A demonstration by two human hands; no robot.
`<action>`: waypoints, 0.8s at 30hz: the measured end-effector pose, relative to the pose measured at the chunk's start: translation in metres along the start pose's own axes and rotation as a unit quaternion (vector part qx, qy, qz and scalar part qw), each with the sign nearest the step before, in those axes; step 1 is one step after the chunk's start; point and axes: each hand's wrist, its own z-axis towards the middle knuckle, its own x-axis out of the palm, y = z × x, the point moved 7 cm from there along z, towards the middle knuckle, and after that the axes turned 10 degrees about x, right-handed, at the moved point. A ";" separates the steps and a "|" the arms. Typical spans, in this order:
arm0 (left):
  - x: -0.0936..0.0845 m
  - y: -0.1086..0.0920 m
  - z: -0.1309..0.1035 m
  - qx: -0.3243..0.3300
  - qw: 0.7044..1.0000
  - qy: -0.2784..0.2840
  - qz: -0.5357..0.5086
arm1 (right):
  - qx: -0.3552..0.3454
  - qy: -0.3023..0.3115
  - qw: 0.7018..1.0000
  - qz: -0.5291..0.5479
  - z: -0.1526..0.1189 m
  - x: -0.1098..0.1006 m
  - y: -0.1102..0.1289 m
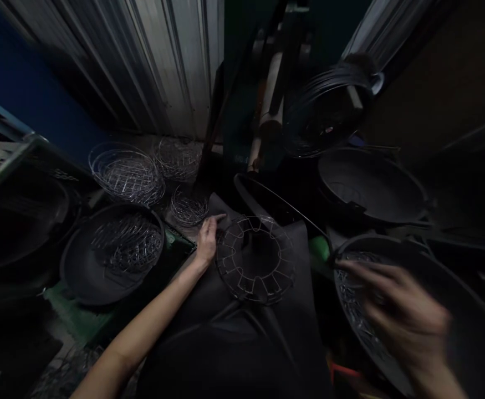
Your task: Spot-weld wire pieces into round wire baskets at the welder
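A round wire frame (pixel 279 260) with an inner ring and looped spokes lies on dark cloth (pixel 304 310) at the centre. At its upper left edge is my left hand (pixel 207 239), its index finger stretched out and the others curled; whether they pinch the rim is too dark to tell. My right hand (pixel 404 310) is smeared by motion over the left side of a large dark basin (pixel 470 310) at the right. Small bent wire pieces (pixel 352 299) lie in that basin, beside and below the right hand.
Round wire racks (pixel 128 174) are stacked at the back left. A dark basin (pixel 88 277) of wire pieces stands on a green support at the left. Behind the wire frame is a machine with a rod (pixel 271 88); a wire coil (pixel 304 119) hangs beside it. Another basin (pixel 375 183) is behind right.
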 end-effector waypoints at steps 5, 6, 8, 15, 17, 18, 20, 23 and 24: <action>-0.009 0.001 0.000 -0.176 0.965 0.077 -0.178 | -0.133 0.106 0.985 0.019 -0.022 0.058 0.016; -0.012 0.000 0.002 -0.180 0.963 0.077 -0.185 | -0.121 0.100 0.987 0.024 -0.023 0.062 0.012; -0.017 0.000 0.009 -0.175 0.966 0.070 -0.176 | -0.095 0.081 0.992 0.032 -0.025 0.064 0.005; 0.000 -0.003 0.033 -0.133 0.980 0.132 -0.070 | 0.085 -0.092 0.987 0.102 -0.018 0.060 -0.008; 0.002 -0.010 0.034 -0.079 0.985 0.153 0.017 | 0.233 -0.160 0.946 0.158 -0.017 0.063 -0.025; 0.002 -0.011 0.033 -0.058 0.984 0.160 0.057 | 0.302 -0.162 0.921 0.184 -0.017 0.068 -0.033; -0.003 -0.009 0.026 -0.045 0.978 0.165 0.117 | 0.401 -0.115 0.884 0.210 -0.015 0.082 -0.044; -0.013 0.004 0.014 -0.059 0.971 0.163 0.167 | 0.463 -0.052 0.860 0.206 -0.013 0.093 -0.055; -0.015 0.008 0.011 -0.064 0.968 0.167 0.178 | 0.472 -0.047 0.857 0.203 -0.013 0.094 -0.057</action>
